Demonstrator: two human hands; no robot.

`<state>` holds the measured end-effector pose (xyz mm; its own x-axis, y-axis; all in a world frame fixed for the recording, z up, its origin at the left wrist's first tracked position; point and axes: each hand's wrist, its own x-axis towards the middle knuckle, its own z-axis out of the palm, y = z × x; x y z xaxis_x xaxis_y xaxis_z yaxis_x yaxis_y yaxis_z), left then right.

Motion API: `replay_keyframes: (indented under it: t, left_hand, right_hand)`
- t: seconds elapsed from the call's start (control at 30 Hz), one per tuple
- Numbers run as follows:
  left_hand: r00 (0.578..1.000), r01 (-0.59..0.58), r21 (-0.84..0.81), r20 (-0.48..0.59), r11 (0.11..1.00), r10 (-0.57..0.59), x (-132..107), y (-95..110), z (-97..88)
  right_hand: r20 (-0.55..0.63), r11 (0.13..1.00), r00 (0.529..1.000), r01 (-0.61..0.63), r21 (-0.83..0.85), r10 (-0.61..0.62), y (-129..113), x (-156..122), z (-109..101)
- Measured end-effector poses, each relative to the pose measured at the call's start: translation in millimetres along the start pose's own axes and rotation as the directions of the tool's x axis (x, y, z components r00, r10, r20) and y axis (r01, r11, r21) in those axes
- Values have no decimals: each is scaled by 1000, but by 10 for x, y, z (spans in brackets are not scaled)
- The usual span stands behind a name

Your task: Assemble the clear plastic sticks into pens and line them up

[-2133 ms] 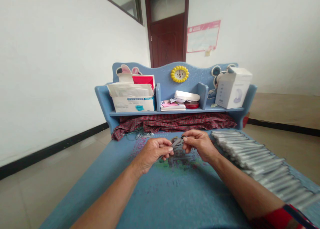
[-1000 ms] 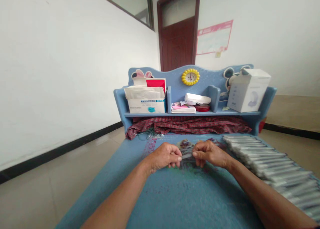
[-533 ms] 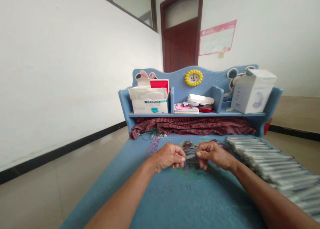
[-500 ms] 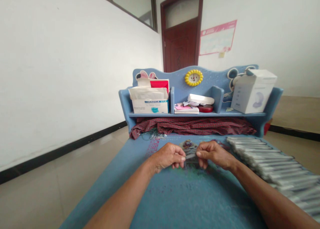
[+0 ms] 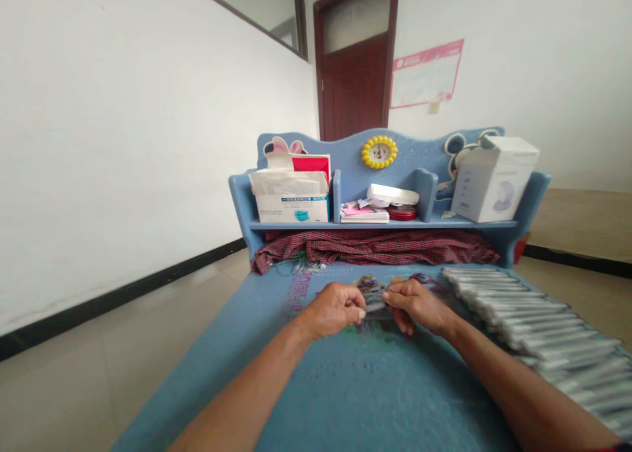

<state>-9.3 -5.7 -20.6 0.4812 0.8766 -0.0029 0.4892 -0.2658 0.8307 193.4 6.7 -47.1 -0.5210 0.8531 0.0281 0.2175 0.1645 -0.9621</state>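
Note:
My left hand [image 5: 338,310] and my right hand [image 5: 419,305] face each other over the middle of the blue desk [image 5: 375,399]. Between their fingertips stretches a thin, pale, see-through strip [image 5: 374,305], its exact kind too blurred to tell. Thumb and forefinger are pinched together on each hand, the left at the strip's left end and the right at its right end. Beneath the strip, a worn printed picture [image 5: 368,283] shows on the desktop. Right of my right hand lies a stack of several slim, grey-white, tube-like pieces [image 5: 533,320].
A red checked cloth [image 5: 380,247] lies bunched along the desk's back. Above it, a blue shelf [image 5: 296,226] carries a mask box [image 5: 291,205], papers [image 5: 364,216], a red round tin [image 5: 402,213] and a white box [image 5: 496,179]. A white wall [image 5: 123,143] rises at left.
The view has shifted slightly. My right hand has come a little closer to the left, so less of the pale strip shows between them. Both hands keep their pinch.

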Motion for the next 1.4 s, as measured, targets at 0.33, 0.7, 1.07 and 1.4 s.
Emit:
replay_keyframes:
  t: [0.33,0.7,1.07,1.4]
  left_hand:
    - [943,-240,570,-54,786,328,-31,44,13]
    - [980,-137,380,-85,915,182,-6,23,-35]
    - [950,-237,449,-77,861,302,-26,95,-16]
    - [977,-171,346,-58,923,203,11,28,-10]
  right_hand:
    - [-111,988,986,-113,105,125,65,69,68]
    - [-27,998,997,69,17,-68,62,41,-77]
    - [-7,993,998,-56,104,57,-8,19,-19]
    - [-50,997,996,66,-33,-68,-29,11,-18]
